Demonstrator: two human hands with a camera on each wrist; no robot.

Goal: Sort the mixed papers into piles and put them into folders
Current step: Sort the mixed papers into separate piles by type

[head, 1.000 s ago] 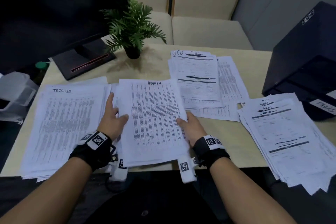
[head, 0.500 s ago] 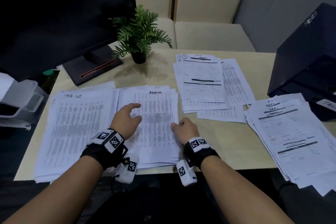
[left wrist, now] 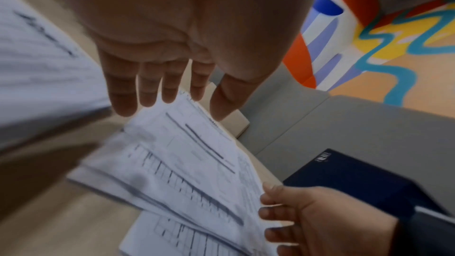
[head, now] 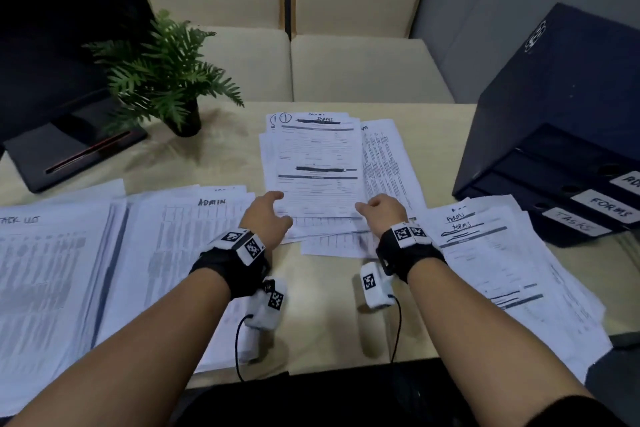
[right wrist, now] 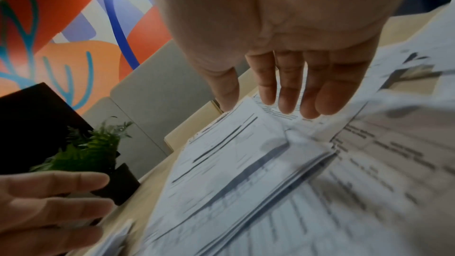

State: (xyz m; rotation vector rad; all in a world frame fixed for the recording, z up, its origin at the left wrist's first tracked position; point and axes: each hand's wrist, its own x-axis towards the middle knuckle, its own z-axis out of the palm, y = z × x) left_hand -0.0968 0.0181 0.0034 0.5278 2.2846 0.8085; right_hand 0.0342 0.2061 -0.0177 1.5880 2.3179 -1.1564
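Observation:
Several paper piles lie on the table point(head: 325, 315): the TASK LIST pile point(head: 45, 270) at far left, the ADMIN pile point(head: 180, 253) beside it, a mixed pile point(head: 317, 163) in the middle with a form on top, and the FORMS pile point(head: 491, 263) at right. My left hand point(head: 266, 215) and right hand point(head: 379, 206) hover at the mixed pile's near edge, one at each corner, fingers straight. The left wrist view shows the left hand point(left wrist: 172, 92) spread above the mixed pile point(left wrist: 187, 163), holding nothing. The right hand point(right wrist: 270, 94) is likewise spread over the mixed pile point(right wrist: 246, 163).
A dark blue box point(head: 554, 107) holds folders point(head: 588, 208) labelled ADMIN, FORMS and TASKS at right. A potted plant point(head: 166, 80) and a monitor base point(head: 69, 152) stand at back left. Beige chairs point(head: 360, 66) sit beyond the table.
Both hands set the ADMIN stack down flat and let go, then moved forward and right to the middle pile's near edge.

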